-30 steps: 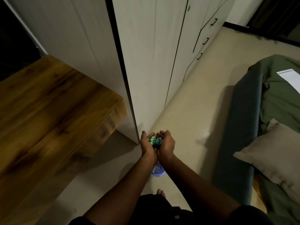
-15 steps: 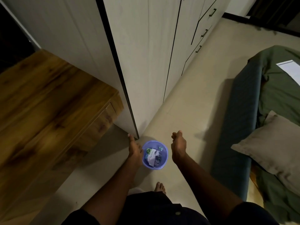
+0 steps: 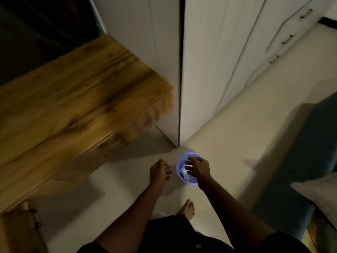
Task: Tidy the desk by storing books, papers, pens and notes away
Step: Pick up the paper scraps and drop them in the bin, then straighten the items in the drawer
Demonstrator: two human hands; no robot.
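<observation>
Partly, the right hand [image 3: 199, 170] hides the bin [image 3: 180, 164].

1 blue bin [image 3: 190, 153] w/ crumpled papers [image 3: 186, 177], no. unclear; 1 wood bench [image 3: 73, 99]; 2 grips: left grip [image 3: 158, 172] & right grip [image 3: 199, 169]; 1 bare foot [image 3: 187, 209]; 1 pillow [image 3: 317, 194]; 3 drawer handles [image 3: 287, 39].

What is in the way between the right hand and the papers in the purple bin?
Nothing that shows. The purple bin has no lid, and the right hand hangs over its open top, with the crumpled papers inside.
</observation>
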